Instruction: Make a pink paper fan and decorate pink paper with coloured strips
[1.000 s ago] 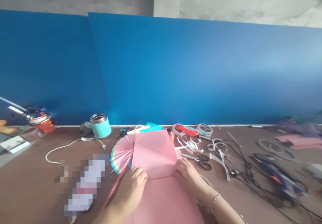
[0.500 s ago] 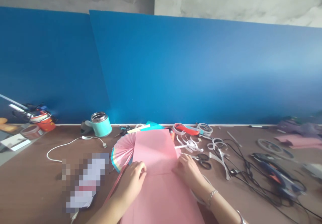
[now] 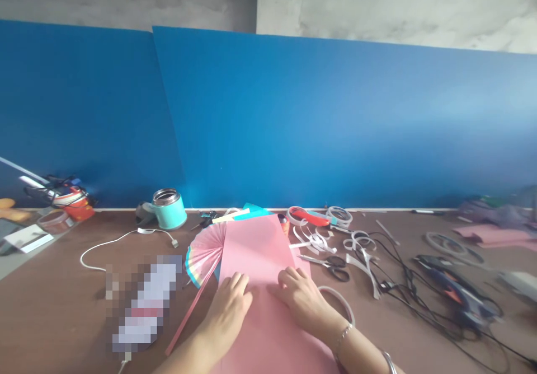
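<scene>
A long pink sheet of paper (image 3: 254, 248) lies lengthwise in front of me on the brown table. My left hand (image 3: 230, 309) is curled at the paper's left side, its thumb towards the middle. On the right side, my right hand (image 3: 302, 300) has its fingers bent onto the same paper, thumb pointing inward. Both hands look closed on the paper, though their undersides are hidden. A pink pleated fan (image 3: 206, 251) with a blue and yellow rim sits left of the paper. Black-handled scissors (image 3: 333, 266) lie beyond my right hand.
White strips (image 3: 314, 239), a tape ring (image 3: 340, 301) and a glue gun (image 3: 457, 295) with black cables lie to the right. A turquoise container (image 3: 170, 209), a white cable (image 3: 109, 242) and a blurred-out object (image 3: 146, 301) are on the left. A blue partition (image 3: 293, 122) stands behind.
Both hands have drawn slightly closer together on the paper. The crosswise edge seen between them before no longer shows. More of the scissors and the tape ring is uncovered.
</scene>
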`<state>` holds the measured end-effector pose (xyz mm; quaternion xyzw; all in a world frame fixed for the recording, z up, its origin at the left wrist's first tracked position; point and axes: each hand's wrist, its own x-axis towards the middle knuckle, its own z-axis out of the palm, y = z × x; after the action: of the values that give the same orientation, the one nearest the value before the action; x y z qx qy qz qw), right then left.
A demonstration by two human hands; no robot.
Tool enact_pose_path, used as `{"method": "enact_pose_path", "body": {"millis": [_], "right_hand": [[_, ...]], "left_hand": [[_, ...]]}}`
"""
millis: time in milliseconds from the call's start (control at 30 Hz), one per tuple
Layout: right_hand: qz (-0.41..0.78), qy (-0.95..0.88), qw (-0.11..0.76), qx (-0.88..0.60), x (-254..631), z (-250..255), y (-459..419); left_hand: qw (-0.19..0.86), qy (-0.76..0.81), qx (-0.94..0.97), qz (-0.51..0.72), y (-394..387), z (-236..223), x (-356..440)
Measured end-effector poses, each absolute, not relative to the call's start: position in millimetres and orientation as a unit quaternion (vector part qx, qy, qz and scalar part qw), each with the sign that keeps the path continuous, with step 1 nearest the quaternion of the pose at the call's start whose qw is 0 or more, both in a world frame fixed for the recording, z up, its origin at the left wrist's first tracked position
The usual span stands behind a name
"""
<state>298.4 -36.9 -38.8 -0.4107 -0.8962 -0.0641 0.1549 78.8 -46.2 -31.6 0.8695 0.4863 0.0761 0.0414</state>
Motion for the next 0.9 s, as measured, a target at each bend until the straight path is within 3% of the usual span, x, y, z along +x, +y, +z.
{"method": "enact_pose_path", "body": {"millis": [300,533,700,800,900], "right_hand": [[-0.029,-0.849,0.159,-0.503,330.0,-25.2,-38.7],[-0.073,-0.833,0.13,-0.532,335.9,-29.4,-37.0],[-0.08,-0.795,0.22,-0.56,330.9,-18.7,-39.1],[-0.063,-0.815,0.255,-0.516,323.2,-11.7,-41.4],[-0.056,-0.868,0.204,-0.449,315.8,-16.4,-42.2]], "left_hand": [[0.07,0.519,0.848,0.086,-57.6,-26.1,43.3],[0.052,0.547,0.833,0.061,-64.6,-38.2,36.5],[0.043,0.546,0.831,0.093,-66.7,-44.9,35.7],[0.037,0.547,0.829,0.113,-66.3,-46.9,35.1],[0.051,0.542,0.834,0.092,-64.8,-46.8,33.4]]}}
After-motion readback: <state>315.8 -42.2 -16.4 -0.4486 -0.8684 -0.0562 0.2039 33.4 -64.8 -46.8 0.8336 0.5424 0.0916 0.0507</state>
